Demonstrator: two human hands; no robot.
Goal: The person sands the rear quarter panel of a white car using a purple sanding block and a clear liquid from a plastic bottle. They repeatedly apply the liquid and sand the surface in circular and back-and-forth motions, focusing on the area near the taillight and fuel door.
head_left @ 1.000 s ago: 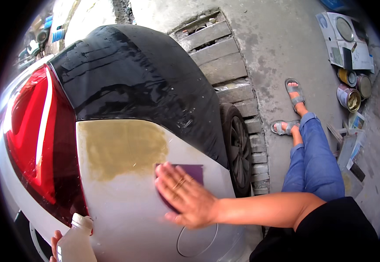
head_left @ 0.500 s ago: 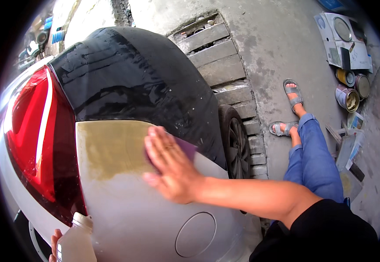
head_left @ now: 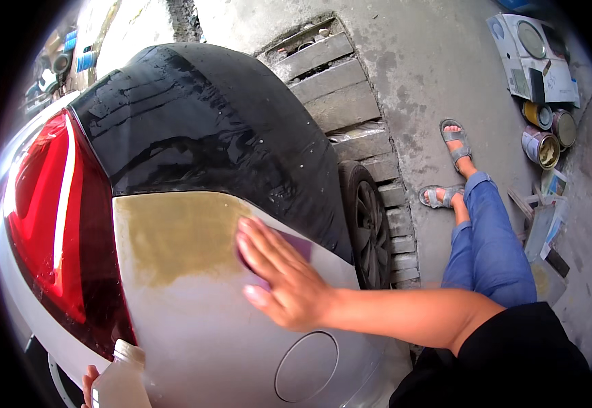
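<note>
Flat on a silver car's rear side panel [head_left: 200,319] lies my right hand [head_left: 281,275]. It presses a purple sheet, which looks like sandpaper [head_left: 298,243], against the surface. Just left of the fingertips is a dull yellow-olive patch of filler [head_left: 173,234], between the red tail light [head_left: 41,211] and the panel's edge. At the lower left my left hand [head_left: 90,382], mostly hidden, has its fingers around a whitish translucent plastic bottle [head_left: 120,381]. A round fuel flap [head_left: 307,367] sits below my right hand.
A black bumper cover [head_left: 207,122] borders the panel, with a wheel [head_left: 365,224] beside it. Concrete slabs [head_left: 340,95] cover a floor channel. Open cans [head_left: 542,148] and a white box [head_left: 534,54] stand at the right, near my sandalled feet [head_left: 453,143].
My right hand has slid a little right and toward me with the purple sheet, away from the filler patch. My left hand still holds the bottle, slightly lower in view.
</note>
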